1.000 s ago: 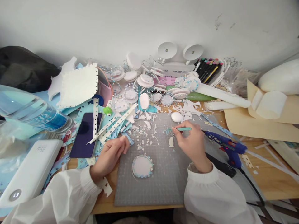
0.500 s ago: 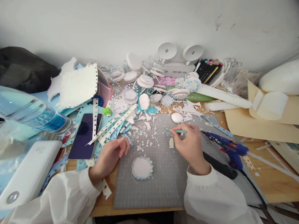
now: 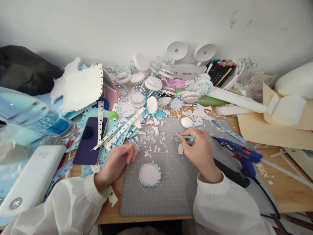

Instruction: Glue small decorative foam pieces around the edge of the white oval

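Note:
In my right hand is a slim teal tool, tweezers by its look, pinched between thumb and fingers. Its left end is down among tiny teal star pieces on the grey cutting mat. A small cream oval piece lies just under that hand. My left hand rests at the mat's left edge, fingers loosely bent and slightly apart, holding nothing. Between the hands, nearer me, lies a white disc rimmed with small pale blue and white stars. Loose white stars are scattered beyond it.
A blue glue gun lies at right with its cord. To the left are a phone, a white power bank, a water bottle and punched paper strips. Decorated discs and markers crowd the back.
The whole view has shifted slightly. Both hands keep nearly the same place and pose, and the right still holds the teal tweezers over the tiny stars.

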A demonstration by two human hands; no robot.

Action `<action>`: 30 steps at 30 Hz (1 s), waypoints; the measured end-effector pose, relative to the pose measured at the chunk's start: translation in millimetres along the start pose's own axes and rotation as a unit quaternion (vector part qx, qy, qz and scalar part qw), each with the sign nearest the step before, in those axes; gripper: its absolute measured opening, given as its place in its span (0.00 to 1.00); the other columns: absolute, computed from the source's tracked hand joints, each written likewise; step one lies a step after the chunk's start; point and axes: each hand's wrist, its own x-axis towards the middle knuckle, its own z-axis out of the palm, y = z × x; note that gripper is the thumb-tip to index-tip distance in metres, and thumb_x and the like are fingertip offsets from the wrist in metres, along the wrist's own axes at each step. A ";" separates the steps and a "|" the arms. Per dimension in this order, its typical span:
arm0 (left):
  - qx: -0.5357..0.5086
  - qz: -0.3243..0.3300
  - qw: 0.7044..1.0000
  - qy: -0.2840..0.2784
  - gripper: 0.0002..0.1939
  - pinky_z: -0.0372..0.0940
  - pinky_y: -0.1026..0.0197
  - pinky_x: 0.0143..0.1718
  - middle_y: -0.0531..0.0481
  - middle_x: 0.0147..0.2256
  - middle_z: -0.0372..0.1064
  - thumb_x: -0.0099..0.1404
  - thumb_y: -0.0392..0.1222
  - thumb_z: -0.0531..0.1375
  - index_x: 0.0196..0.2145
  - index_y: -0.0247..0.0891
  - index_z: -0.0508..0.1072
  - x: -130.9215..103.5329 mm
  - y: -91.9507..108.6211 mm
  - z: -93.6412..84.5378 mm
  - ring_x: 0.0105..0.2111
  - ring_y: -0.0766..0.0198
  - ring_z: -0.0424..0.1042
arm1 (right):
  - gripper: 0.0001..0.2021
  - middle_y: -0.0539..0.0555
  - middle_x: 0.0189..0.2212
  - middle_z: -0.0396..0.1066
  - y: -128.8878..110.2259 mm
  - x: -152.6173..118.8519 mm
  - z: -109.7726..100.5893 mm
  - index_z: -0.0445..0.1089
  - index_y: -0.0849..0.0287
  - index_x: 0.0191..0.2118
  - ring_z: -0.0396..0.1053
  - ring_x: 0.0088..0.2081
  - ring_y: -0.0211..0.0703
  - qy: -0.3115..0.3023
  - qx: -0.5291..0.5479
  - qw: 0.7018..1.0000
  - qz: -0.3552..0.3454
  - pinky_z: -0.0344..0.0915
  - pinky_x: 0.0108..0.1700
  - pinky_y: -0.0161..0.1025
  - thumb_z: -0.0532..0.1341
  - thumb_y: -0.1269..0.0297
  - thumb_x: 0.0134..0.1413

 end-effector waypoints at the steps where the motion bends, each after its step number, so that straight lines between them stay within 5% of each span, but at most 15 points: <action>1: 0.002 -0.001 1.000 0.000 0.24 0.50 0.57 0.31 0.49 0.22 0.58 0.68 0.49 0.50 0.16 0.38 0.59 0.0 0.3 0.1 0.26 0.61 0.56 | 0.06 0.48 0.24 0.72 -0.3 -0.2 0.3 0.65 0.56 0.27 0.65 0.27 0.41 0.003 0.001 1.000 0.000 0.59 0.41 0.43 0.63 0.68 0.52; 11: 0.010 -0.006 1.000 0.011 0.24 0.50 0.56 0.32 0.49 0.22 0.57 0.67 0.49 0.49 0.16 0.38 0.59 0.4 0.6 0.7 0.26 0.61 0.56 | 0.06 0.50 0.24 0.72 -5.9 -1.4 -3.8 0.66 0.54 0.27 0.66 0.33 0.47 0.074 0.011 0.997 -0.001 0.61 0.41 0.43 0.62 0.67 0.53; 20: -0.001 -0.002 1.000 -0.001 0.23 0.50 0.56 0.32 0.49 0.22 0.58 0.68 0.47 0.49 0.16 0.38 0.60 -0.1 0.1 0.3 0.26 0.61 0.57 | 0.06 0.48 0.24 0.71 3.2 2.2 -1.8 0.64 0.55 0.27 0.66 0.28 0.43 -0.005 0.008 1.000 0.014 0.59 0.41 0.43 0.63 0.67 0.51; 30: 0.020 -0.006 1.000 0.008 0.24 0.51 0.57 0.31 0.49 0.21 0.57 0.67 0.49 0.50 0.15 0.38 0.58 0.4 1.3 0.5 0.26 0.61 0.57 | 0.07 0.51 0.23 0.71 0.2 0.7 -1.1 0.65 0.56 0.25 0.65 0.30 0.45 0.000 0.032 0.998 0.050 0.59 0.37 0.41 0.62 0.66 0.51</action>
